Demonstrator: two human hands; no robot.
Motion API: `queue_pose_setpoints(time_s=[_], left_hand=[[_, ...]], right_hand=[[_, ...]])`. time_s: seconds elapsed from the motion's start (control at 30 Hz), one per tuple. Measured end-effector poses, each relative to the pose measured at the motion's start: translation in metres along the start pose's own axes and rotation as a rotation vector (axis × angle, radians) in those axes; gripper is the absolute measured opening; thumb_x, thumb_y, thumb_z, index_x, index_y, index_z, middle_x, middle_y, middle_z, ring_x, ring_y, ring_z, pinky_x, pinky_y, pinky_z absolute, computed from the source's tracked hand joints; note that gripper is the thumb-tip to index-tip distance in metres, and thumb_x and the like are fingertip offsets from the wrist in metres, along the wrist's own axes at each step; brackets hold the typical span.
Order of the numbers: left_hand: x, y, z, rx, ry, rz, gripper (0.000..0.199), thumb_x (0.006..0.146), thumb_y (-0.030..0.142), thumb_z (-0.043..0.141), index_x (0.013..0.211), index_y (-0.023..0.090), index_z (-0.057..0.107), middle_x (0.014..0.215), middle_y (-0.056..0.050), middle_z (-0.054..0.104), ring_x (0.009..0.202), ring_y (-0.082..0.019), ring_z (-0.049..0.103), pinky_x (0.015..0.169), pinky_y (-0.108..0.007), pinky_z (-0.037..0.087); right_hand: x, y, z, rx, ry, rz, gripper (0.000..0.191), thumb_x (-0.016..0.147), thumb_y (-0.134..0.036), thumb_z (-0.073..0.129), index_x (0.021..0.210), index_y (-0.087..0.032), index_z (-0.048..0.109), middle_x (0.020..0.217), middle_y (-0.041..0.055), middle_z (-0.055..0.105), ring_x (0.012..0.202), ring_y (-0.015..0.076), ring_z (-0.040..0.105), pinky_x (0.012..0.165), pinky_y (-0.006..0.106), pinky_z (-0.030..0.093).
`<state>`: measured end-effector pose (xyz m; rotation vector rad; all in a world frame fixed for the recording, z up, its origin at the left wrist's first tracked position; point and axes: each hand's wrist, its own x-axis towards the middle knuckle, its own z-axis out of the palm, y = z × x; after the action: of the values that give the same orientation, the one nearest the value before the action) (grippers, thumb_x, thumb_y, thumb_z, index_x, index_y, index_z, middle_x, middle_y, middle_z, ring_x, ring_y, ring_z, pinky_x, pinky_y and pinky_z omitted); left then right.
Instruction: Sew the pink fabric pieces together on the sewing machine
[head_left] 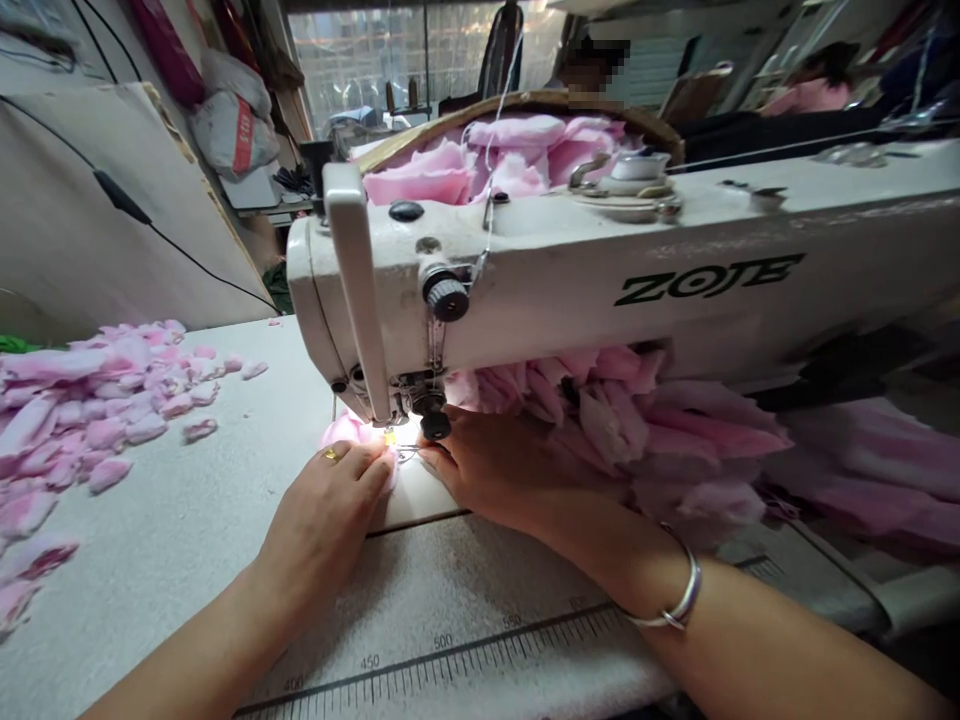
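Note:
Under the needle area of a white sewing machine [532, 280] lies a small pink fabric piece [352, 430], lit by the machine's lamp. My left hand [326, 505] rests on the bed left of the presser foot, its fingers close together with their tips pressing and gripping the edge of that fabric. Just right of the foot is my right hand [487, 460], thumb and fingers bent close together beneath the black knob [435, 420]. Whatever its fingertips hold, if anything, I cannot make out. Its back touches or nearly touches the pink cloth behind it.
Loose pink pieces [112, 400] are heaped on the table at left. More pink cloth [645, 420] is bunched under the machine arm, and a basket [660, 130] of pink pieces stands behind. A ruler scale [442, 655] runs along the front. Two people sit in the background.

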<state>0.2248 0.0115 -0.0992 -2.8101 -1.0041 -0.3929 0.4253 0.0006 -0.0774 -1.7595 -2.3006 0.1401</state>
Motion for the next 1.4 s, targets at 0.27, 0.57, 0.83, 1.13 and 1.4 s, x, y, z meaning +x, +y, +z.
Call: queue_pose_setpoints(time_s=[0.27,0.57,0.83,1.13,1.4], left_hand=[[0.002,-0.005,0.006,0.006,-0.005,0.009,0.022,0.093,0.017,0.041,0.112,0.018,0.053,0.106,-0.008,0.062,0.098,-0.024,0.054,0.083,-0.042,0.049],[0.006,-0.011,0.006,-0.069,0.111,-0.067,0.017,0.094,0.020,0.041,0.094,0.015,0.058,0.087,-0.007,0.063,0.082,-0.022,0.056,0.071,-0.036,0.048],[0.008,-0.013,0.007,-0.172,0.171,-0.093,0.008,0.090,0.019,0.050,0.088,0.016,0.057,0.091,-0.005,0.058,0.084,-0.019,0.056,0.071,-0.032,0.048],[0.013,-0.004,0.002,0.000,0.176,-0.020,0.018,0.092,0.022,0.048,0.084,0.016,0.063,0.079,-0.004,0.059,0.076,-0.020,0.055,0.077,-0.039,0.048],[0.002,0.001,-0.002,-0.015,0.008,0.009,0.021,0.092,0.019,0.048,0.109,0.017,0.060,0.096,-0.006,0.061,0.095,-0.023,0.053,0.087,-0.042,0.046]], right_hand=[[0.003,-0.001,0.006,-0.064,0.023,-0.044,0.019,0.092,-0.022,0.043,0.090,-0.021,0.062,0.082,0.0034,0.066,0.067,0.0171,0.059,0.052,0.029,0.027],[0.000,0.005,0.008,-0.163,0.108,-0.133,0.015,0.091,-0.021,0.044,0.093,-0.018,0.059,0.091,0.0037,0.065,0.072,0.0182,0.061,0.048,0.031,0.026],[-0.012,0.001,-0.004,-0.180,-0.014,-0.181,0.017,0.088,-0.013,0.048,0.095,-0.022,0.060,0.097,0.0024,0.064,0.075,0.0187,0.061,0.049,0.028,0.031],[-0.011,0.002,0.005,-0.214,-0.013,-0.255,0.024,0.081,-0.005,0.050,0.093,-0.023,0.060,0.079,0.0020,0.063,0.065,0.0188,0.059,0.046,0.028,0.026],[-0.011,0.003,-0.012,-0.109,-0.098,-0.078,0.017,0.091,-0.020,0.045,0.096,-0.020,0.061,0.096,0.0049,0.063,0.071,0.0161,0.058,0.057,0.027,0.035]])
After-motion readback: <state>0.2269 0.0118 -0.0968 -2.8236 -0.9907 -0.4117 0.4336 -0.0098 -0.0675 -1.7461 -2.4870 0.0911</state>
